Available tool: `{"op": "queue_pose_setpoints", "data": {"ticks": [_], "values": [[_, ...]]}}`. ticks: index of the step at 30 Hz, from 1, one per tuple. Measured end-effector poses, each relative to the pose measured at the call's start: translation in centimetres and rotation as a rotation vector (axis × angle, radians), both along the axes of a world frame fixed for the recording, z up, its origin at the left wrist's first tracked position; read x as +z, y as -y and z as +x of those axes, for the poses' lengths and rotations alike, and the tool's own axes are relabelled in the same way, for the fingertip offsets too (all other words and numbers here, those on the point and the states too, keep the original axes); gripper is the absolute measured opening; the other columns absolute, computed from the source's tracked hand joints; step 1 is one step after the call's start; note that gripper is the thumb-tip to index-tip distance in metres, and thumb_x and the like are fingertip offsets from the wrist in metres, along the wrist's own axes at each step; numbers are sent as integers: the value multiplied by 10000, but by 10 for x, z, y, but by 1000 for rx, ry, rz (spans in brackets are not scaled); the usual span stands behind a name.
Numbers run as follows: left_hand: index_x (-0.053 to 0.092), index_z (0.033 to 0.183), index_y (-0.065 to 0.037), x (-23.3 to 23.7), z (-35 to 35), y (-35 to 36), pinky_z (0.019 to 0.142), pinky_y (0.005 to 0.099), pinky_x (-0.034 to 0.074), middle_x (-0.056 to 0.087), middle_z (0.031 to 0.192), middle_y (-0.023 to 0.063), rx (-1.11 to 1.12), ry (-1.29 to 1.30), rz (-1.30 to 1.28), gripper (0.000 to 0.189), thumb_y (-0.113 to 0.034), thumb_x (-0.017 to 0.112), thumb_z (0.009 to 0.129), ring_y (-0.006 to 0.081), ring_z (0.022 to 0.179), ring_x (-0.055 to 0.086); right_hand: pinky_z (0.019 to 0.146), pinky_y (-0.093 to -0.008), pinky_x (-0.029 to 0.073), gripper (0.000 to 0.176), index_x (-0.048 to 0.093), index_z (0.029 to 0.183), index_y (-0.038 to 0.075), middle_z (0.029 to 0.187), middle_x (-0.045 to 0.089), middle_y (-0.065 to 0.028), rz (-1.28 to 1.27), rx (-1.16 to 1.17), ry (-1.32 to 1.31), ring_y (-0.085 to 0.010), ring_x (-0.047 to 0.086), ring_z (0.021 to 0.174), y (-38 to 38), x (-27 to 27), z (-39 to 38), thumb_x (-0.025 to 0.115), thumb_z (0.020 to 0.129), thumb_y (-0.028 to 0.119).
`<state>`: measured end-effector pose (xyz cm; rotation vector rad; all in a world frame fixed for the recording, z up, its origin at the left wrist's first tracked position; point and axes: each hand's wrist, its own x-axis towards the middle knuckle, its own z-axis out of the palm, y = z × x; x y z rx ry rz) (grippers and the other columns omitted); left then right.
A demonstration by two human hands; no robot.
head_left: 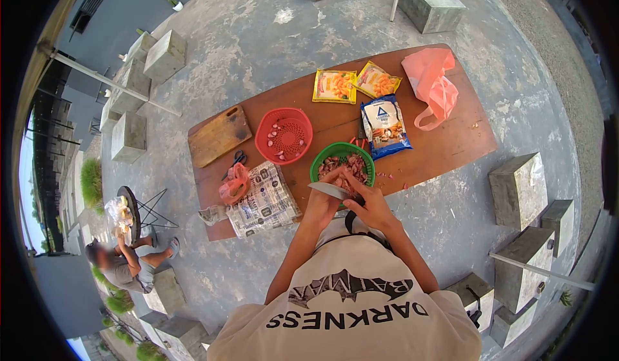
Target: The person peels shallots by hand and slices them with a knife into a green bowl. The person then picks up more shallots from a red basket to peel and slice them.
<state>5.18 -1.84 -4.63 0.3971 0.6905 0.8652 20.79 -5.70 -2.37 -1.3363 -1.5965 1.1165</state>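
Observation:
My right hand [366, 204] is closed round a knife [327, 189], whose blade points left across the front of my left hand [324, 201]. The left hand's fingers are curled up close to the blade. Whatever they pinch is too small to make out. Both hands are over the near rim of a green plastic basket [314, 167], which holds many small reddish-pink pieces that look like shallots or their peelings. Up and to the left stands a red plastic basket [263, 132] with several small pinkish-white bulbs inside.
On the brown table [322, 123] lie a wooden cutting board [219, 135], scissors [239, 159], a small red bag [235, 185], newspaper [264, 200], two yellow packets [334, 86], a blue packet [385, 125] and a pink plastic bag [431, 83]. A person [126, 267] sits at far left.

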Motion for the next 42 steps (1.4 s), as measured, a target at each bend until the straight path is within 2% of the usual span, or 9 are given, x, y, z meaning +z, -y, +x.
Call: {"op": "queue_pose_setpoints", "data": {"ticks": [4,11,16,23,25,28,31,38,42], "values": [[506,1236,16,-13,-1,3,826,284,495,607,1065,54,64,47,21,334,-90,547,923,129,921,597,875,-334,468,598,435,1366,66,1143,615,-215,-42,-28,-23,-292,642,965,-1,0,0,635,803,88],[531,1207,43,-5,-6,1,854,271,479,611,1101,80,64,-75,108,301,-35,530,916,135,975,591,808,-357,490,484,502,1308,59,1019,650,-195,84,-83,-60,-356,632,906,-4,-9,-7,608,843,141],[590,1134,16,-1,-5,0,786,285,493,644,1025,66,50,-85,101,234,-31,563,906,140,893,605,820,-284,472,360,561,1240,17,998,674,-158,-113,-149,-308,-149,620,885,-2,-18,-11,562,889,96],[555,1201,3,-20,-4,-3,740,259,469,635,1045,77,-70,-34,69,292,-48,547,913,132,878,592,832,-247,456,342,537,1254,-19,997,665,-65,-252,-279,-406,-92,554,906,8,-23,-9,515,942,120],[563,1183,10,-12,-3,-5,722,251,467,632,1020,77,-102,-62,36,275,-74,543,921,136,858,587,577,-191,397,375,529,1277,-3,760,572,25,-263,-340,-515,-31,476,654,6,-27,-7,482,975,214],[562,1189,30,-15,-13,-9,743,253,493,630,1049,105,-181,31,-40,294,-106,532,930,150,883,593,494,-185,280,406,496,1318,22,663,414,84,-369,-438,-579,-8,342,576,6,-47,4,455,988,256],[550,1201,30,-18,-25,-11,769,279,499,614,1065,112,-170,60,-146,299,-84,515,928,186,907,593,810,-247,448,381,526,1264,-37,976,634,-70,-512,-493,-382,-104,554,876,2,-45,8,473,974,203],[525,1231,17,-24,-55,-17,823,269,502,617,1092,110,-242,-95,-135,336,-60,559,906,171,976,598,841,-286,436,525,287,1433,3,1094,598,-130,-422,-422,-264,-153,550,895,-1,-55,-28,454,970,184],[561,1155,-16,-28,-54,-20,856,318,495,627,1095,98,-225,-169,-92,284,-7,596,874,191,1011,603,751,-271,445,593,222,1473,94,922,622,-83,-336,-339,-225,-129,526,772,8,-27,-34,484,942,139]]}}
